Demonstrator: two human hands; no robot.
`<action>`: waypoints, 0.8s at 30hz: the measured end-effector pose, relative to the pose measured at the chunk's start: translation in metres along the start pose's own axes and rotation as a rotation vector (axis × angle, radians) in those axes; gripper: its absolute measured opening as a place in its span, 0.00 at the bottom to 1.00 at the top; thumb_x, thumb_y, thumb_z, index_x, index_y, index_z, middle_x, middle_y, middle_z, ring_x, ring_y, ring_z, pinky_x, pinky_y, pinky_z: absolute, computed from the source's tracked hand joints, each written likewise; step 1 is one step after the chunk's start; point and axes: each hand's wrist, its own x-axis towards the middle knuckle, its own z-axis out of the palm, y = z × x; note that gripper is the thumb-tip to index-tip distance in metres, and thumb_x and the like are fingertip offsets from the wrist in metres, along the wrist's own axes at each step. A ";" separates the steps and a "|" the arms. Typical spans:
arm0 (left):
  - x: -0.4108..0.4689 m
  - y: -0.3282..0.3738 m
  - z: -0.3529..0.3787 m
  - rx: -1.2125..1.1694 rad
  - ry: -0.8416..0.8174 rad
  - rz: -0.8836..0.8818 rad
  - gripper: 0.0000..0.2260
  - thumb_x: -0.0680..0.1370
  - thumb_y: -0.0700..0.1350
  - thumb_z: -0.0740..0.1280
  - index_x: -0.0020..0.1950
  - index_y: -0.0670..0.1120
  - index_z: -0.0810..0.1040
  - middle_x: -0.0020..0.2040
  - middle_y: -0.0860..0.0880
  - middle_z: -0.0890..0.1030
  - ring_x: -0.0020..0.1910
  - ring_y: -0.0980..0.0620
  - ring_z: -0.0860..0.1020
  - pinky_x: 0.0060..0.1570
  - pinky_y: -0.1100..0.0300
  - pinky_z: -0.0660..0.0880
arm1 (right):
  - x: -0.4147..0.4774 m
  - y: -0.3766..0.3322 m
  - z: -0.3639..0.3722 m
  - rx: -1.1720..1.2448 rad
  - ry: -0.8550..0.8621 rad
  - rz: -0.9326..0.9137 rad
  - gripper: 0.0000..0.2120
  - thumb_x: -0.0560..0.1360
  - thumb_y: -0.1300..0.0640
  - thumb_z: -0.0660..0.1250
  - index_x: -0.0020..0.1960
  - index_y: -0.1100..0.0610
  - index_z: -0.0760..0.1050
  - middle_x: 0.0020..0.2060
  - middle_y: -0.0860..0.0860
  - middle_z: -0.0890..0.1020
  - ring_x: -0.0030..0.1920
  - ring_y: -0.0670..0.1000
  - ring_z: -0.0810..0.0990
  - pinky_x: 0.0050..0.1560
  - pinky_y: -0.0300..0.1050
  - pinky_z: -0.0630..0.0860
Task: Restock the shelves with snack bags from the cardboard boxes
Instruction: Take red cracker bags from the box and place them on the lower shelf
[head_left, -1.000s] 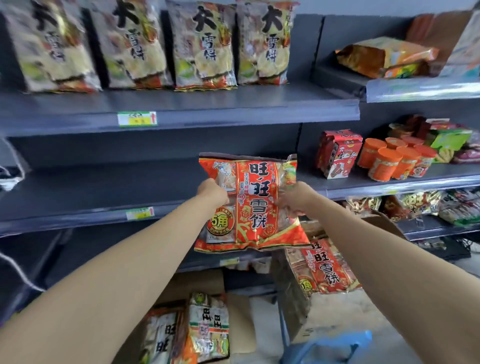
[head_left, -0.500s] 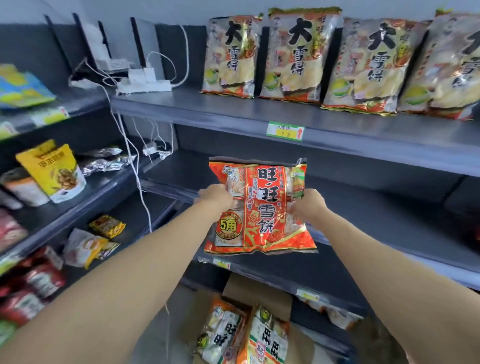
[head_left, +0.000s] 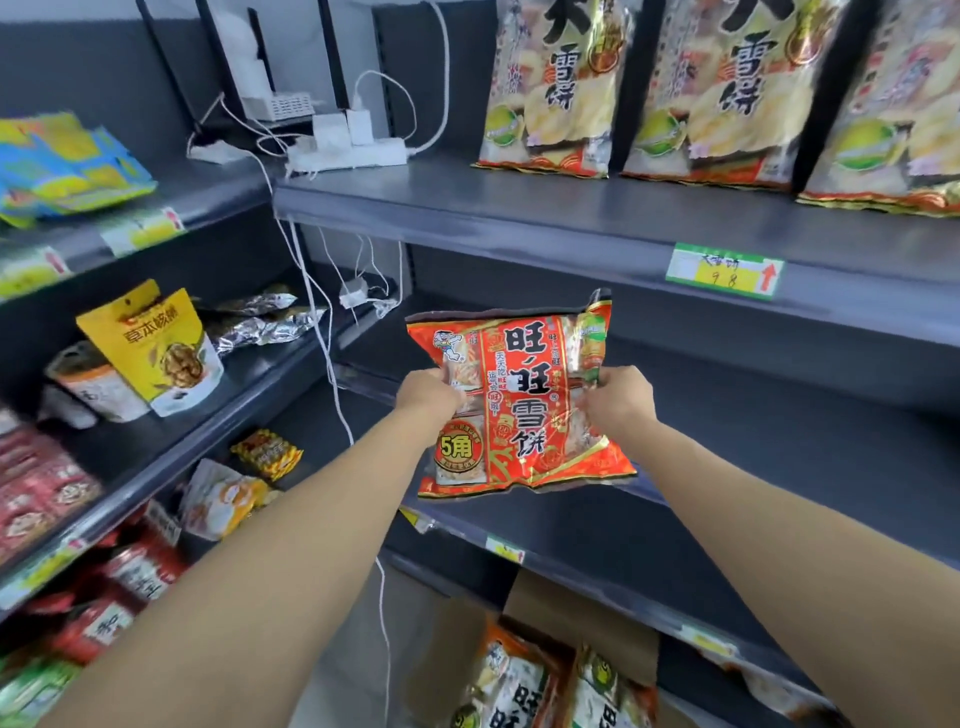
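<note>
I hold a red snack bag (head_left: 524, 405) with black Chinese lettering upright in front of the middle grey shelf (head_left: 779, 436). My left hand (head_left: 427, 397) grips its left edge and my right hand (head_left: 618, 397) grips its right edge. The bag's lower edge hangs over the shelf's front lip. Below, an open cardboard box (head_left: 576, 608) holds more snack bags (head_left: 519, 686) of the same kind.
Large gold snack bags (head_left: 561, 88) stand on the upper shelf (head_left: 519, 218) above a green price tag (head_left: 724, 270). A white power strip (head_left: 348, 153) and cables (head_left: 322, 322) sit at the corner. Left-hand shelves hold a yellow pouch (head_left: 156, 343), foil packs and red packets.
The view has swung left along the shelves, from the right bay to the corner with the power strip. Both hands keep gripping the red bag, now nearer the middle shelf.
</note>
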 end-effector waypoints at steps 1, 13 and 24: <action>0.013 0.002 -0.003 -0.003 -0.014 0.013 0.15 0.77 0.38 0.67 0.64 0.44 0.77 0.54 0.42 0.82 0.56 0.41 0.80 0.50 0.51 0.77 | 0.006 -0.004 0.008 0.006 0.019 0.011 0.11 0.75 0.66 0.61 0.49 0.60 0.82 0.44 0.55 0.84 0.40 0.55 0.83 0.37 0.43 0.79; 0.205 0.027 -0.039 0.062 -0.101 0.170 0.16 0.78 0.38 0.65 0.65 0.47 0.77 0.54 0.41 0.82 0.44 0.46 0.80 0.45 0.55 0.76 | 0.102 -0.072 0.123 0.015 0.246 0.092 0.14 0.75 0.66 0.58 0.54 0.61 0.80 0.45 0.59 0.82 0.41 0.58 0.75 0.41 0.44 0.72; 0.313 0.029 -0.007 -0.008 -0.163 0.271 0.13 0.79 0.41 0.62 0.63 0.49 0.77 0.51 0.47 0.81 0.33 0.55 0.74 0.27 0.65 0.68 | 0.169 -0.084 0.181 0.083 0.442 0.114 0.07 0.77 0.64 0.56 0.43 0.56 0.69 0.31 0.48 0.71 0.37 0.55 0.72 0.37 0.42 0.66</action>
